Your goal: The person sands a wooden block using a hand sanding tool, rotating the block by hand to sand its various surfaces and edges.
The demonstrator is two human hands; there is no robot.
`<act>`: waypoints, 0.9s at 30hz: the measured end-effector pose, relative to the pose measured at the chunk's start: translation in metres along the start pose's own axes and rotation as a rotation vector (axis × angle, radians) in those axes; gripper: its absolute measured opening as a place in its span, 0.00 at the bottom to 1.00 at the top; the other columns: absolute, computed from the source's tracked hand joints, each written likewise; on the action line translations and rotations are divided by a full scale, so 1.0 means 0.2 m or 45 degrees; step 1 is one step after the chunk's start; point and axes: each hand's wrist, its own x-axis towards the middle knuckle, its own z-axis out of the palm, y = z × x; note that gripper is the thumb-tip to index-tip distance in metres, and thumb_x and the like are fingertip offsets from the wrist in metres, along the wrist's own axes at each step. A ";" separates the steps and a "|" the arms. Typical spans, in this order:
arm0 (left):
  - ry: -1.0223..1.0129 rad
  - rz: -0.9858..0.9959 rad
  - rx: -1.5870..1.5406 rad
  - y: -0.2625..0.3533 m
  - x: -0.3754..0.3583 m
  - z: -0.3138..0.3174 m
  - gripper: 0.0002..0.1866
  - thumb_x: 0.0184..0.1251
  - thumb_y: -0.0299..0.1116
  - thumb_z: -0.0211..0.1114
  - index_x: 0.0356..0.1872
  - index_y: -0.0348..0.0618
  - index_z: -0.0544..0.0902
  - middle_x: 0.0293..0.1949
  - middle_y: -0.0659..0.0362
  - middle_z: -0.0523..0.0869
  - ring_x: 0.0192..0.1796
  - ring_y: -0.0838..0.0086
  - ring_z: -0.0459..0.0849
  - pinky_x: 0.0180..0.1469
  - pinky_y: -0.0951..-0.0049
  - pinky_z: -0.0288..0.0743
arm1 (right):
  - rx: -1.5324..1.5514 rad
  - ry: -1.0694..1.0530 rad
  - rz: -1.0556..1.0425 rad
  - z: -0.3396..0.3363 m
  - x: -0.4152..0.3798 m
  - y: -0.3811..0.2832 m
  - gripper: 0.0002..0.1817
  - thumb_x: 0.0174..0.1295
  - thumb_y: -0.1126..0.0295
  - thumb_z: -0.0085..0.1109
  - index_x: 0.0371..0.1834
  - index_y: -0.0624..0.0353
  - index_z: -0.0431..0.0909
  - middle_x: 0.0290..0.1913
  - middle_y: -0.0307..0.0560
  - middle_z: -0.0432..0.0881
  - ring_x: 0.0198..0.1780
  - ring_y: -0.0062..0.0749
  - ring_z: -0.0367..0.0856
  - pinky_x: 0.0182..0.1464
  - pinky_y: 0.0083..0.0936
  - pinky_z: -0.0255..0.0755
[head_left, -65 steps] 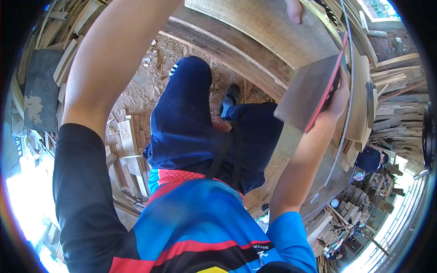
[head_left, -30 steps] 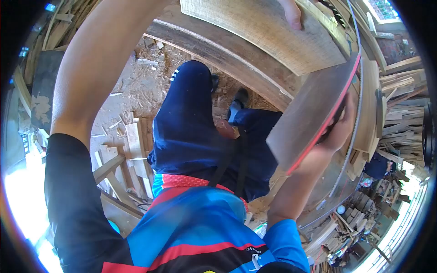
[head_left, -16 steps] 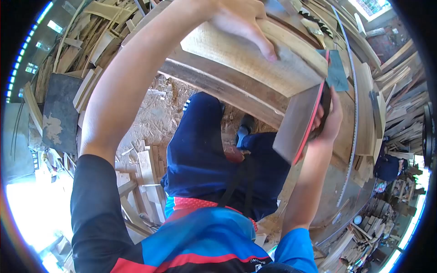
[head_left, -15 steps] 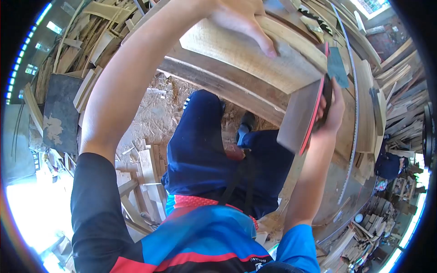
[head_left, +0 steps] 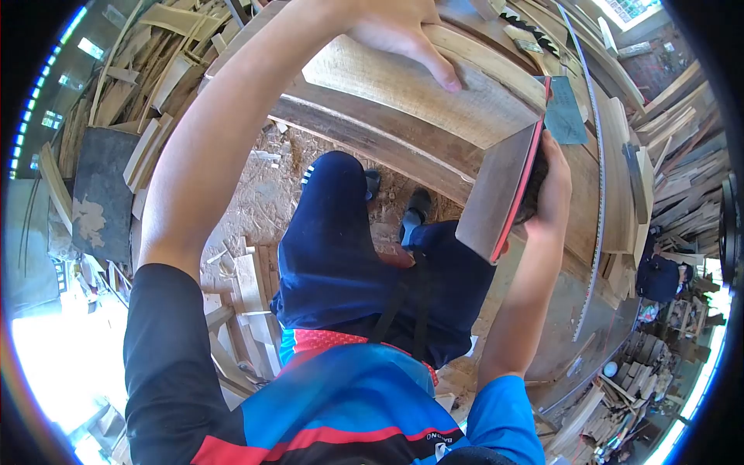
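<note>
My left hand (head_left: 399, 35) grips the top edge of a pale wooden board (head_left: 411, 97); its thumb lies along the near face and the other fingers are mostly hidden. In my right hand (head_left: 554, 186) is a flat sanding block (head_left: 500, 186) with a grey-brown face, a red edge and a dark back. My fingers wrap round its back, partly hidden. The block's face is turned toward the board's right end and meets it at its upper part, while its lower part hangs past the board above my knee.
Beside the board's right end lies a dark green sheet (head_left: 566, 112). A toothed saw blade (head_left: 589, 155) runs down the right, with a dark serrated blade (head_left: 531, 35) at the top. Wood scraps (head_left: 682, 186) are piled around. Shavings (head_left: 260, 182) cover the floor.
My right hand and the sanding block have shifted slightly left, and the block is turned a little. My left hand stays on the board, which has moved slightly left in view.
</note>
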 end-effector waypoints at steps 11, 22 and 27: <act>-0.083 0.153 -0.157 0.01 -0.04 -0.04 0.34 0.54 0.69 0.74 0.53 0.55 0.92 0.42 0.46 0.93 0.47 0.55 0.91 0.54 0.59 0.79 | -0.512 -0.292 -0.260 -0.13 0.03 0.06 0.23 0.75 0.69 0.54 0.71 0.61 0.71 0.53 0.48 0.85 0.53 0.30 0.83 0.57 0.28 0.76; -0.038 0.020 -0.050 -0.01 0.00 0.01 0.35 0.53 0.69 0.74 0.50 0.49 0.93 0.41 0.47 0.93 0.46 0.57 0.90 0.53 0.61 0.79 | -1.610 -0.244 -1.085 -0.12 0.18 -0.02 0.22 0.80 0.63 0.46 0.68 0.66 0.75 0.60 0.57 0.85 0.58 0.46 0.84 0.64 0.37 0.74; -0.005 0.053 -0.055 -0.03 0.02 0.02 0.36 0.53 0.69 0.75 0.45 0.45 0.94 0.37 0.48 0.93 0.42 0.60 0.90 0.50 0.62 0.78 | -1.703 -0.300 -0.489 0.05 0.16 -0.20 0.20 0.77 0.67 0.48 0.67 0.64 0.75 0.59 0.68 0.82 0.60 0.65 0.81 0.62 0.48 0.74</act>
